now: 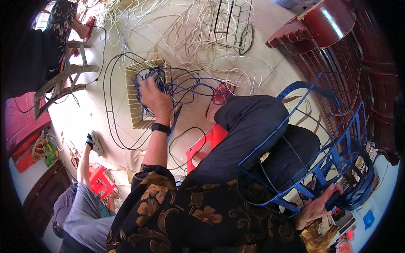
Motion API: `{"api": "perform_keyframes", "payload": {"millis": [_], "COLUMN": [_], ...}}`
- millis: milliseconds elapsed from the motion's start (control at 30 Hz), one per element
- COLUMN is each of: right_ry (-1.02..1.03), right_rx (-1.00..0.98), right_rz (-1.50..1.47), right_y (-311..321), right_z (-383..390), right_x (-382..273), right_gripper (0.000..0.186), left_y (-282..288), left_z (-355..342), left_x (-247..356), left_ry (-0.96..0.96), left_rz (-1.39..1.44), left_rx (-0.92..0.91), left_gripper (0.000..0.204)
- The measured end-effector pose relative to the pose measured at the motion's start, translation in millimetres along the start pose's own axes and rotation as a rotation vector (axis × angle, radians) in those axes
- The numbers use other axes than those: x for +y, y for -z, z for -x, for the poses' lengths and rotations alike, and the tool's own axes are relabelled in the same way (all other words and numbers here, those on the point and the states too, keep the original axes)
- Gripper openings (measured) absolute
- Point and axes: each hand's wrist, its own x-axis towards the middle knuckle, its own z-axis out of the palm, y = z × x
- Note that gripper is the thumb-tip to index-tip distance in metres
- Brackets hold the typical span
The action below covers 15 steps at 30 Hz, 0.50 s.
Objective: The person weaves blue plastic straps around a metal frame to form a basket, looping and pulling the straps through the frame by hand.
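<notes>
My left hand [155,99], with a black band on its wrist, reaches over a rectangular basket [131,95] wrapped in pale strips. Its fingers are blurred among a tangle of dark blue cord [158,76], so their grip cannot be made out. Several loops of that cord run out of the basket to the right, toward my red shoe [223,92]. At the lower right, my right hand [318,207] is closed around the edge of a wire basket frame [301,185] partly wound with blue strip. This frame leans across my lap.
Loose pale strips [190,38] litter the far floor beside a bare wire frame [232,25]. Dark wooden furniture [329,25] stands at right. A wooden stool [65,76] and a seated person are at far left. Another person [84,211] sits near a red stool [100,181].
</notes>
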Motion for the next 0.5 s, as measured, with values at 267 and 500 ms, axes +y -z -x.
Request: {"api": "perform_keyframes", "payload": {"millis": [267,500], "right_ry": [-0.043,-0.051], "right_rx": [-0.02,-0.021], "right_rz": [-0.074,-0.024], "right_y": [5,3], "right_z": [-1,-2], "right_x": [14,-7], "right_gripper": [0.013,0.03], "left_y": [-95,-113], "left_z": [71,74], "left_x": [112,89], "left_ry": [-0.54,-0.482], "left_rz": [0.352,0.493], "left_rx": [-0.587,-1.005], "left_gripper": [0.02,0.02]}}
